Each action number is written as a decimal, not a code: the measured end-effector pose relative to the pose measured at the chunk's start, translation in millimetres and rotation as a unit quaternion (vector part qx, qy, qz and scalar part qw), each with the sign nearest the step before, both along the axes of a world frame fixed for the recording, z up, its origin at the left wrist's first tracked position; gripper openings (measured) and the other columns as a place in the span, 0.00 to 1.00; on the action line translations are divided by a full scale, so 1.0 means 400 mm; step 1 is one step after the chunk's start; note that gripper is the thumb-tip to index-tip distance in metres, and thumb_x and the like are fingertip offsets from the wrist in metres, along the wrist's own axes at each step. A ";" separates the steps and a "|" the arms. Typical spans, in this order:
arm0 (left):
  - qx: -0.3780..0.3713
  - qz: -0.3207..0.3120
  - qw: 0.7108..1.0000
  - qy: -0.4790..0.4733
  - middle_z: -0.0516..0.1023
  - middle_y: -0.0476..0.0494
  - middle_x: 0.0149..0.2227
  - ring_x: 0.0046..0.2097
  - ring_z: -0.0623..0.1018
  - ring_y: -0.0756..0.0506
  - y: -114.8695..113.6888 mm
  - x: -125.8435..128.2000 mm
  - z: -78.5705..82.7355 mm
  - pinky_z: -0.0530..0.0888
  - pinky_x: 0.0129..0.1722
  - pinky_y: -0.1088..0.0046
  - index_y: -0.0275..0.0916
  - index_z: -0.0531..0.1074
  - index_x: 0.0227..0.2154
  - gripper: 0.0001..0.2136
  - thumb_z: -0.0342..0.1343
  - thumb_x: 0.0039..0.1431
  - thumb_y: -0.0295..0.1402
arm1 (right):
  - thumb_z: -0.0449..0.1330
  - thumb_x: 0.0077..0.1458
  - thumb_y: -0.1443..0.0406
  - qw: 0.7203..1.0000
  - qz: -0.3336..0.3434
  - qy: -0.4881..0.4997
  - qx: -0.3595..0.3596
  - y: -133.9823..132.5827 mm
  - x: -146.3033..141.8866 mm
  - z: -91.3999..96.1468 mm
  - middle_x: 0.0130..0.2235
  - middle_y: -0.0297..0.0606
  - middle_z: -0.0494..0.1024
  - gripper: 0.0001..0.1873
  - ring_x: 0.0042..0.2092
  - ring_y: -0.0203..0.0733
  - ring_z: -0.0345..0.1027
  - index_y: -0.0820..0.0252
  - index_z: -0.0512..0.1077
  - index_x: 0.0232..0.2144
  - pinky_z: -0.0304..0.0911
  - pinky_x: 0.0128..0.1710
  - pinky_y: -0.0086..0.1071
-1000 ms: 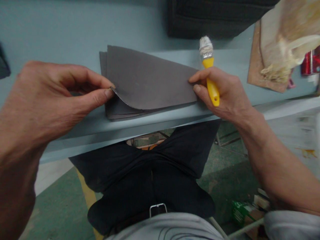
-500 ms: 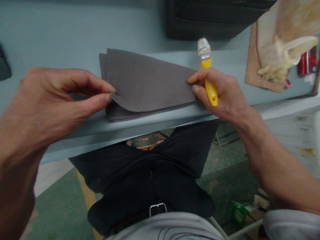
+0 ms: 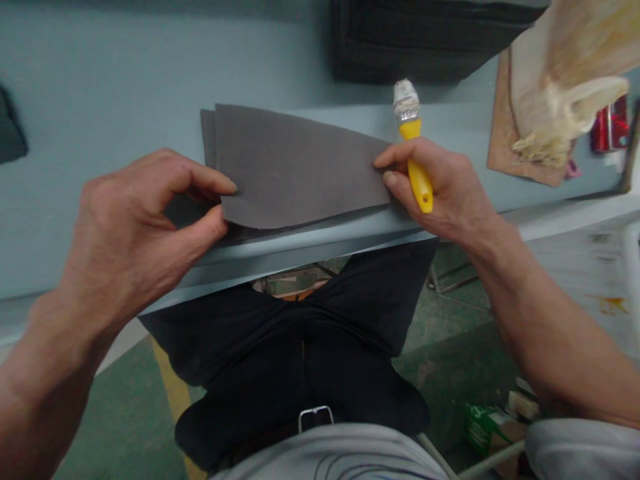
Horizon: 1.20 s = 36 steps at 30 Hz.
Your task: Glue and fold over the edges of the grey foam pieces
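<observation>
A folded or layered dark grey sheet [image 3: 300, 170] lies near the front edge of the light blue table, its upper layer slightly offset from what is beneath. At its left end, my left hand [image 3: 145, 217] has the forefinger on the top surface and the thumb at the lower corner, closed on the edge. My right hand [image 3: 437, 177] pinches the sheet's narrower right end between thumb and forefinger. Held in that same hand is a paintbrush [image 3: 419, 177] with a yellow handle; its bristles, coated in whitish stuff, point away from me.
A black block-like stack [image 3: 430, 47] stands at the back. To the right lie a brown board [image 3: 500, 133], a pale stained container [image 3: 537, 67] with crusted residue, and a red shiny can [image 3: 609, 127]. A dark object [image 3: 11, 130] sits at the far left.
My left hand has shifted right and its thumb has moved down. The sheet's lower left corner, lifted and curled before, now lies lower and flatter. My right hand has hardly moved.
</observation>
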<state>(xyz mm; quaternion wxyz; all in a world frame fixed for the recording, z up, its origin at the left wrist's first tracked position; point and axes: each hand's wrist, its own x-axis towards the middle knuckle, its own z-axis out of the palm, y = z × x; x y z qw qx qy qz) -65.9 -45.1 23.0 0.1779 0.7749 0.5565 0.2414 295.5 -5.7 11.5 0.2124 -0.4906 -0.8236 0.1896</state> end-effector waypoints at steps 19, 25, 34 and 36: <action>0.029 -0.017 0.999 0.029 0.82 0.42 0.48 0.52 0.80 0.37 -0.017 -0.009 -0.034 0.76 0.55 0.56 0.40 0.79 0.54 0.18 0.55 0.68 0.43 | 0.59 0.68 0.54 0.999 -0.029 -0.004 -0.022 -0.004 -0.003 0.003 0.41 0.36 0.83 0.12 0.35 0.48 0.73 0.45 0.78 0.50 0.72 0.40 0.45; 0.020 -0.024 0.999 0.030 0.81 0.40 0.48 0.52 0.80 0.36 -0.013 -0.013 -0.032 0.76 0.54 0.54 0.39 0.79 0.53 0.19 0.55 0.65 0.42 | 0.61 0.68 0.55 1.000 -0.023 0.017 -0.013 -0.001 0.003 -0.007 0.40 0.39 0.83 0.13 0.34 0.48 0.72 0.49 0.80 0.50 0.72 0.40 0.46; 0.020 0.012 0.999 0.022 0.79 0.42 0.46 0.49 0.80 0.40 -0.018 -0.005 -0.044 0.76 0.54 0.60 0.41 0.79 0.52 0.19 0.56 0.60 0.39 | 0.60 0.67 0.57 0.999 -0.026 0.017 -0.025 -0.006 -0.006 0.000 0.39 0.37 0.83 0.12 0.34 0.47 0.71 0.49 0.79 0.49 0.70 0.38 0.46; 0.020 0.014 0.999 0.024 0.79 0.42 0.46 0.49 0.80 0.40 -0.018 -0.003 -0.044 0.76 0.55 0.59 0.42 0.79 0.52 0.19 0.55 0.60 0.39 | 0.59 0.68 0.56 0.999 -0.028 0.014 -0.029 -0.007 -0.007 0.003 0.40 0.36 0.83 0.12 0.34 0.48 0.71 0.47 0.78 0.49 0.71 0.39 0.47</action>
